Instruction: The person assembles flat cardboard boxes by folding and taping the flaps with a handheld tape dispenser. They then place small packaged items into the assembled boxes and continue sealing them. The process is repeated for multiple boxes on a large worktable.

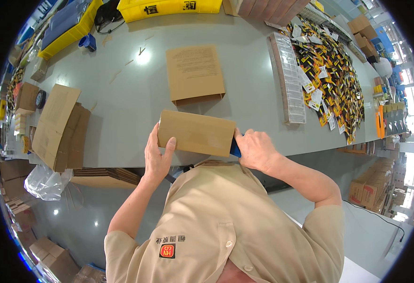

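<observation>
A small brown cardboard box (pixel 196 133) is at the table's near edge, close to my body. My left hand (pixel 157 158) grips its left end, with the thumb on the near side and the fingers around the far side. At the right end, my right hand (pixel 258 150) is closed around a blue tool (pixel 235 148), pressed against the box. Most of that tool is hidden by the hand, so its exact kind cannot be made out. Just beyond lies a larger cardboard box (pixel 195 73) with lines of print on its top face.
Opened cartons (pixel 58 127) stand at the left edge. On the right, a long wrapped stack (pixel 288 78) borders a heap of black-and-yellow packets (pixel 329 80). Yellow bins (pixel 169 10) and a blue object (pixel 88 42) sit at the far side. Flattened cardboard (pixel 105 178) lies below the table edge.
</observation>
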Motion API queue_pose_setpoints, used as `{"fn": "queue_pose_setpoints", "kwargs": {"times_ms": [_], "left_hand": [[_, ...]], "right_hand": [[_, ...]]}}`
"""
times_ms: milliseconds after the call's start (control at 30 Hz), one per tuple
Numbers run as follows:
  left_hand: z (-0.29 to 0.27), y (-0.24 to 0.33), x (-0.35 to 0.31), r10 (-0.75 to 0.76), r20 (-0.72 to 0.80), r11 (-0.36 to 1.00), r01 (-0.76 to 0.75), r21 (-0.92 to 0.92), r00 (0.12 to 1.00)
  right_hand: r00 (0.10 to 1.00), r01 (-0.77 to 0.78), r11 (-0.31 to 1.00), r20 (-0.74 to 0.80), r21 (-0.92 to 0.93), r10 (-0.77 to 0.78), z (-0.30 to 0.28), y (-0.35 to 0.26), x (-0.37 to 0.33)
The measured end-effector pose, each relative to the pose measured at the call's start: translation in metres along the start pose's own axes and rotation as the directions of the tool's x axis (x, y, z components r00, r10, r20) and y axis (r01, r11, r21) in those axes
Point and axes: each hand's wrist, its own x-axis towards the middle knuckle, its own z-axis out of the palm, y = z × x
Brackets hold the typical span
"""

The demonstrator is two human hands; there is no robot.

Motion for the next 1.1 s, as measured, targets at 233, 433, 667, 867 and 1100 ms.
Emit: {"fn": "queue_pose_setpoints", "kwargs": {"times_ms": [233,433,667,867,1100], "left_hand": [[0.005,-0.004,-0.008,-0.052,-0.057,0.998,0.049,-0.039,0.997],[0.011,-0.017,-0.017,-0.127,0.104,0.983,0.139,-0.121,0.986],[-0.019,-0.007,0.043,0.125,0.352,0.991,-0.098,-0.093,0.928],[-0.036,0.034,0.179,-0.063,0.238,0.941,0.138,-0.31,0.969],[0.006,-0.017,0.259,-0.316,0.246,0.915,0.363,-0.177,0.916]], "right_hand": [[0.964,-0.19,0.743,-0.023,0.641,0.266,-0.001,0.032,-0.018],[0.858,0.07,-0.673,0.3,0.736,0.418,0.087,0.022,-0.002],[0.789,0.349,-0.632,0.147,0.692,0.597,0.069,0.047,0.031],[0.719,0.51,-0.528,0.001,0.679,0.695,-0.03,0.099,0.136],[0.658,0.454,-0.492,0.093,0.743,0.747,0.014,0.137,0.173]]}}
